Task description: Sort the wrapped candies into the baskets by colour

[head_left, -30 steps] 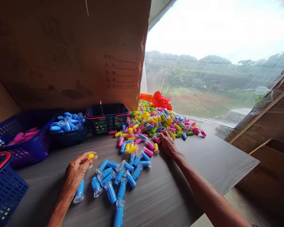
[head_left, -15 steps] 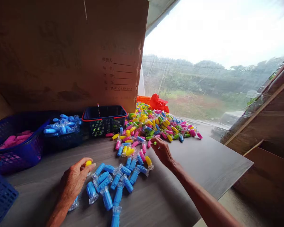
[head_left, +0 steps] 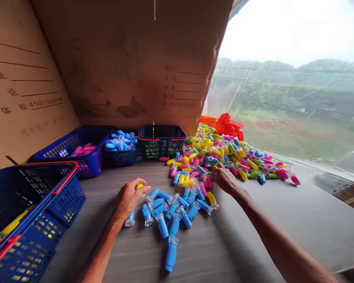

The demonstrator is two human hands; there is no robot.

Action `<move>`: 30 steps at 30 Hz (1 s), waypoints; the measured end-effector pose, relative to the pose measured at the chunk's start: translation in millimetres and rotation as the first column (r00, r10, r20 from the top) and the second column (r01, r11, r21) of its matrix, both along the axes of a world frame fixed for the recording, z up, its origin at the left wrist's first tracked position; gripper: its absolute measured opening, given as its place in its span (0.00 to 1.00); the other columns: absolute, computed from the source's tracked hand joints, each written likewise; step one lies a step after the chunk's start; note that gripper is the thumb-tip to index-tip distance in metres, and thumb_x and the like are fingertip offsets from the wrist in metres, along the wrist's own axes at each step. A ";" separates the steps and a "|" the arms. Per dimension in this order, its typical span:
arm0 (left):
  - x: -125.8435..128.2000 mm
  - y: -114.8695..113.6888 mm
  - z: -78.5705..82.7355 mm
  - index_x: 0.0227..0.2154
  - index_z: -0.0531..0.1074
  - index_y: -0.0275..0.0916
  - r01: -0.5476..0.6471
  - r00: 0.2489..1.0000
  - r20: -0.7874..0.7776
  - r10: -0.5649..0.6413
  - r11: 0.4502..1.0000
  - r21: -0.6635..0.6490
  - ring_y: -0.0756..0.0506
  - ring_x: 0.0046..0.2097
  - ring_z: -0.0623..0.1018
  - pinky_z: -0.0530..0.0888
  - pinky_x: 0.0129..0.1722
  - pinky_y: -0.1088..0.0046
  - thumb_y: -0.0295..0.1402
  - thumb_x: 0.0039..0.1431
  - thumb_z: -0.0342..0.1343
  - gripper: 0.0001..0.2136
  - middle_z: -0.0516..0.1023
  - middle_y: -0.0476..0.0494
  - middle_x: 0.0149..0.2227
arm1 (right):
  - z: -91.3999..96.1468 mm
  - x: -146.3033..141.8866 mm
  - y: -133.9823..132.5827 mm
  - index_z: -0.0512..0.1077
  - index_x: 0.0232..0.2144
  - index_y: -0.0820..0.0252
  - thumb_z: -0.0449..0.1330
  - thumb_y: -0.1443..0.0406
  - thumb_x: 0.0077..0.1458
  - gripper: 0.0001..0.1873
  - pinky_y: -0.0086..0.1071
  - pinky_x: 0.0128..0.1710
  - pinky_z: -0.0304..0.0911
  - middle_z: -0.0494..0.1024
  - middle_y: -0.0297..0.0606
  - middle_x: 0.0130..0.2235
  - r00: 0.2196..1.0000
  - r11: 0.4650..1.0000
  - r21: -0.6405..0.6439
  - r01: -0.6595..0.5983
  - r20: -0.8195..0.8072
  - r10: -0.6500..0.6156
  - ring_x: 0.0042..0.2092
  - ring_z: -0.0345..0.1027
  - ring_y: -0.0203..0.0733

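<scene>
**"Where is the left hand [head_left: 130,199] working?"**

"It's pinching a yellow plastic cap [head_left: 140,186], so its grip is closed on that cap. A blue tube with a clear end [head_left: 130,219] is lying just under the hand, at six o'clock."

**"And the right hand [head_left: 225,179]?"**

"It's reaching across at two o'clock, with its fingers coming down on the edge of a heap of pink, yellow, green and blue pieces [head_left: 236,161]. I cannot tell whether its grip is open or holding something."

**"What's between them?"**

"A loose cluster of blue tubes [head_left: 171,214] is lying on the grey wood-grain bench [head_left: 301,220]."

**"What's around them?"**

"A large blue basket with a red rim [head_left: 67,204] is sitting at nine o'clock. A blue basket of pink pieces [head_left: 91,167] and a dark basket of blue tubes [head_left: 120,159] are standing at eleven. A black basket [head_left: 162,149] and a cardboard carton [head_left: 129,67] are standing at twelve, and a red plastic bag [head_left: 228,126] is lying at one."
</scene>
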State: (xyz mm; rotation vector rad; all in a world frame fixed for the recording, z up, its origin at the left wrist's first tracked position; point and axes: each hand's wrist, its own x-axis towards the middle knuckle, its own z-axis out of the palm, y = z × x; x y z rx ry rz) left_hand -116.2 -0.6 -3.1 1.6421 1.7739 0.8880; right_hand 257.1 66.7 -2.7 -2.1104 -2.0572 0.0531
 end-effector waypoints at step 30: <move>313.7 53.5 16.3 0.45 0.76 0.33 0.527 0.597 -0.717 -0.360 0.850 0.012 0.36 0.56 0.69 0.69 0.53 0.58 0.28 0.59 0.52 0.13 0.71 0.31 0.53 | -55.9 56.9 -49.0 0.71 0.53 0.49 0.51 0.63 0.64 0.17 0.40 0.43 0.63 0.69 0.43 0.56 0.988 0.937 0.349 0.019 0.137 -0.071 0.51 0.65 0.51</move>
